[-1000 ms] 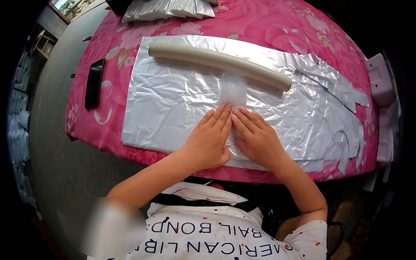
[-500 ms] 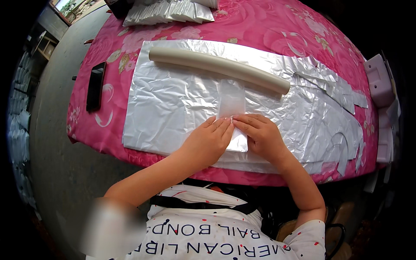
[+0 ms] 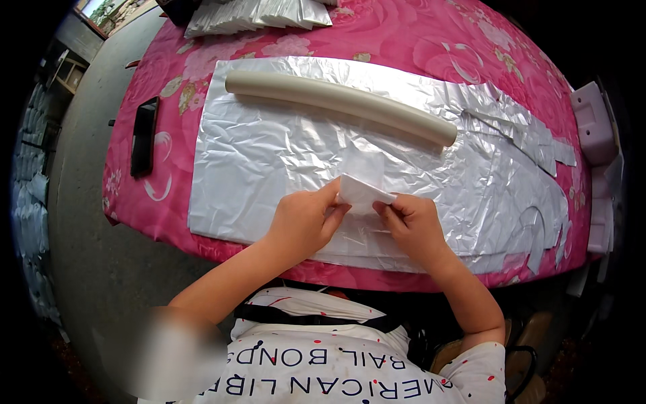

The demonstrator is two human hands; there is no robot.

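My left hand [image 3: 304, 214] pinches the left edge of a folded white plastic sheet [image 3: 364, 192] between thumb and fingers. By its right corner, my right hand [image 3: 412, 225] grips the same sheet. The fold's upper edge is raised and slants down to the right. Under both hands spreads a stack of shiny, crinkled white plastic sheets [image 3: 239, 185]. A long pale tube [image 3: 336, 104] lies across this stack, beyond my hands.
A pink floral cloth [image 3: 397, 40] covers the table. On it lie a black phone [image 3: 145, 138] at left and a row of folded white plastic pieces [image 3: 259, 15] at the far edge. Cut plastic strips [image 3: 511, 135] lie right; pale pink plastic containers [image 3: 593, 124] stand beyond the table's right edge.
Half a second ago my fingertips met on the flat sheet, pressing it down. Now my hands are farther apart, and the sheet is folded shorter and lifted between them.
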